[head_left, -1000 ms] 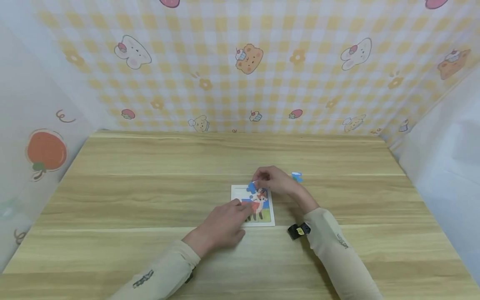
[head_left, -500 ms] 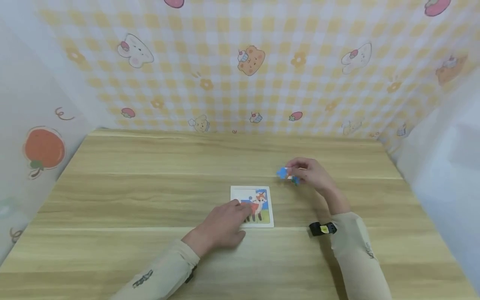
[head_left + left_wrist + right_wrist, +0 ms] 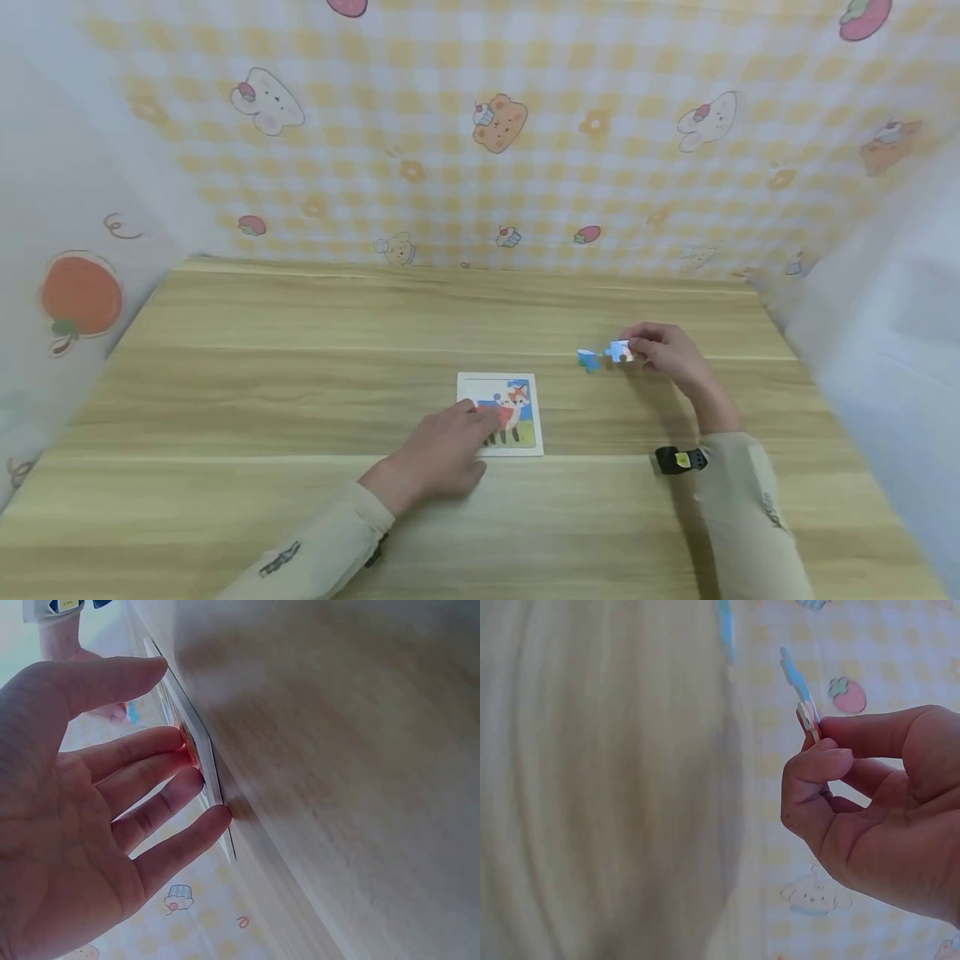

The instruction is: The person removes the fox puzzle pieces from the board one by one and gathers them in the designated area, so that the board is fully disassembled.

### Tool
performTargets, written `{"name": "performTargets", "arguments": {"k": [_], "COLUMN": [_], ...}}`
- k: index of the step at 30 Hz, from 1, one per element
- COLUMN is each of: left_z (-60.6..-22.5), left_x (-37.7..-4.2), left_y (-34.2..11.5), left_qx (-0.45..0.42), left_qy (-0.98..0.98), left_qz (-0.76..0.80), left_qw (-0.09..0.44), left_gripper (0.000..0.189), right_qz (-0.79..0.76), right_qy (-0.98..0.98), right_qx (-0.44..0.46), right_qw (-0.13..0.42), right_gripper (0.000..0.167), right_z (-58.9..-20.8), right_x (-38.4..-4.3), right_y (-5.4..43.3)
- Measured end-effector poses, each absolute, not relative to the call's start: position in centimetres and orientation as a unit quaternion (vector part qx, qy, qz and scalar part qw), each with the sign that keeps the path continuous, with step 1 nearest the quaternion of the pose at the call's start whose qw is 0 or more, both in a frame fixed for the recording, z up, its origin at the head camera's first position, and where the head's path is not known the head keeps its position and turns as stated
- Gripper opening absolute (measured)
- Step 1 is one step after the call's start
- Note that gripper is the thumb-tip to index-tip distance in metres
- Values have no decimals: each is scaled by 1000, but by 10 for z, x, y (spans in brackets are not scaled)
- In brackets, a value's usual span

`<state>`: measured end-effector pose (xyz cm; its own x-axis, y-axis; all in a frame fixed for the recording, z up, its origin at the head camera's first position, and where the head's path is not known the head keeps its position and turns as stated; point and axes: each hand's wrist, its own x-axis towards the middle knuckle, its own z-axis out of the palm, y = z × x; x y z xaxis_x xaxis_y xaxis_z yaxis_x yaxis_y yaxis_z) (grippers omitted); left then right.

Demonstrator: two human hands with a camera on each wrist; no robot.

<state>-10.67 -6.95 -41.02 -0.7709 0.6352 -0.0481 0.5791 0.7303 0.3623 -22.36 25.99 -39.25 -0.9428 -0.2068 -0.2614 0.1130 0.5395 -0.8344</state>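
Note:
A square jigsaw puzzle (image 3: 480, 388) with a white border lies flat on the wooden table, showing a fox in a red garment on a blue and green ground. Its upper left part looks pale, with no picture. My left hand (image 3: 442, 450) rests its fingertips on the lower left of the puzzle; in the left wrist view its fingers (image 3: 161, 795) are nearly straight against the edge. Farther right, my right hand (image 3: 675, 358) pinches a blue and white puzzle piece (image 3: 620, 351) between thumb and fingers, raised off the table in the right wrist view (image 3: 801, 684).
A second blue puzzle piece (image 3: 588, 360) with a touch of green lies on the table (image 3: 300, 400), just left of the held piece. A yellow checked backdrop (image 3: 435, 125) with cartoon prints stands behind the table, and pale sheets hang at both sides.
My right hand has carried the puzzle piece from above the puzzle's top edge to the right, past the loose piece, and turned it. My left hand has stayed on the puzzle.

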Motion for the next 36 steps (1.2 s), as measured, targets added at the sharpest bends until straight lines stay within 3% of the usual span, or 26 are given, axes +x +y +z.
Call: {"name": "performTargets", "arguments": {"k": [4, 14, 24, 32, 36], "left_z": [-411, -413, -413, -408, -409], "left_x": [-106, -109, -110, -103, -102], "left_y": [-71, -68, -68, -72, -71], "left_qx": [330, 347, 340, 332, 341], "left_qy": [924, 919, 922, 925, 922], "left_qz": [175, 176, 170, 172, 174], "left_qw": [78, 62, 67, 67, 57], "left_gripper": [45, 33, 31, 49, 46], "right_qz": [-459, -403, -299, -300, -292], "right_qy": [874, 903, 947, 947, 950], "right_qx": [-16, -12, -58, -78, -80], "right_qw": [158, 150, 101, 90, 78], "right_gripper": [28, 26, 22, 18, 17], "right_z": [-399, -411, -406, -412, -415], "right_x": [-225, -227, -226, -227, -226], "right_y": [266, 269, 263, 260, 261]}}
